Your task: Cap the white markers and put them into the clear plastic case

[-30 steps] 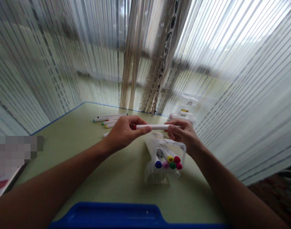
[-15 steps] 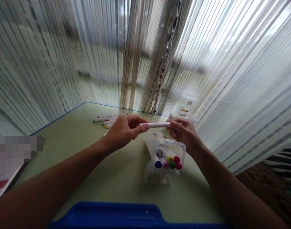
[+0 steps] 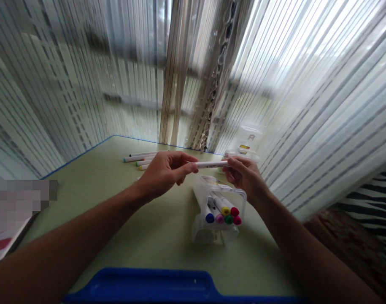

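The left hand and right hand hold a white marker by its ends, over the green surface. A clear case (seven colored tips show!) lies open below, near the right hand.

A white marker lies level between my two hands, above a clear case of capped markers.

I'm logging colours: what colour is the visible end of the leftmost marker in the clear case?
Blue; the leftmost marker's end shows best in the head view.
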Tool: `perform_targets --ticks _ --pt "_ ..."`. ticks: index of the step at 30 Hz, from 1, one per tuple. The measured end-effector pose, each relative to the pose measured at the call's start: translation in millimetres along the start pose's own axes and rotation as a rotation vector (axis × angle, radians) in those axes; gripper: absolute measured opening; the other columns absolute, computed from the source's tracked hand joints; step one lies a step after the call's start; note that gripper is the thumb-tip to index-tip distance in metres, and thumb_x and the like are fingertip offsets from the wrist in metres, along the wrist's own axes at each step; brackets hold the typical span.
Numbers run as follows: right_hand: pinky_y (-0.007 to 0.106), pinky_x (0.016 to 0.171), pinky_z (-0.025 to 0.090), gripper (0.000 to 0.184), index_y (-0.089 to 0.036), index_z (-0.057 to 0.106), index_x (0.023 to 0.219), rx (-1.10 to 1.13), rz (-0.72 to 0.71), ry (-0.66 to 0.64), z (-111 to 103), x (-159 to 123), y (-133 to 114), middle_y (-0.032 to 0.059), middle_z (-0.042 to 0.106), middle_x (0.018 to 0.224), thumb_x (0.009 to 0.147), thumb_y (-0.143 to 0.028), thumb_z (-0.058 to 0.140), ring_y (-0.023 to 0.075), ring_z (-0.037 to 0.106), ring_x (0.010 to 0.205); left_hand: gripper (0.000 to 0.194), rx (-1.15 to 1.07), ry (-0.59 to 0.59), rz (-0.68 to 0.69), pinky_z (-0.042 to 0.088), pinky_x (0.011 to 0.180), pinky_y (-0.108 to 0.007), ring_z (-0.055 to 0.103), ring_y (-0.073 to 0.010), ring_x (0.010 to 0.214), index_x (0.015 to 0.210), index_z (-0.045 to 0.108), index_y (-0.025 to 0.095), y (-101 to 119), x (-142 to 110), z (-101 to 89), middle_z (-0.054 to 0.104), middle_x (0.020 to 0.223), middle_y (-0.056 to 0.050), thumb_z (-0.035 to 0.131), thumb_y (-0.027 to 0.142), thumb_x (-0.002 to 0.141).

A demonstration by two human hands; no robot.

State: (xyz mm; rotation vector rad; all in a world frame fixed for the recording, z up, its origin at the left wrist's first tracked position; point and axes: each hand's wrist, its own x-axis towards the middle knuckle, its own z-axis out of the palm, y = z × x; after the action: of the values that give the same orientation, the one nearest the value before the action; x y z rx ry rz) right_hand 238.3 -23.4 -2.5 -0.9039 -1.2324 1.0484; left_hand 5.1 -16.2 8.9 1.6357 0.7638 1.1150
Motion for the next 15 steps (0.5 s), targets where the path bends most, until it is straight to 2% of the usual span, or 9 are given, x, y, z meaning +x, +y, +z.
perform_targets --ticks 7,15 --pt "0.019 0.036 0.029 0.033 -0.016 0.066 0.066 0.032 0.022 0.036 -0.2 1.0 -0.1 0.0012 0.065 0.057 0.067 -0.044 0.085 0.0052 0.043 0.04 0.031 -0.091 -0.04 -0.005 0.044 0.046 -0.023 0.053 -0.008 0.05 0.105 0.072 0.006 -0.2 -0.9 -1.3 0.075 0.087 -0.012 0.071 0.026 0.082" --pt "0.02 0.035 0.028 0.035 -0.017 0.064 0.066 0.01 0.017 0.055 1.0 1.1 -1.2 0.0006 0.064 0.056 0.067 -0.046 0.084 0.005 0.04 0.039 0.027 -0.165 -0.051 -0.017 0.045 0.047 -0.023 0.054 -0.0084 0.05 0.102 0.075 0.009 -2.7 -1.0 -2.6 0.076 0.087 -0.012 0.071 0.027 0.082"
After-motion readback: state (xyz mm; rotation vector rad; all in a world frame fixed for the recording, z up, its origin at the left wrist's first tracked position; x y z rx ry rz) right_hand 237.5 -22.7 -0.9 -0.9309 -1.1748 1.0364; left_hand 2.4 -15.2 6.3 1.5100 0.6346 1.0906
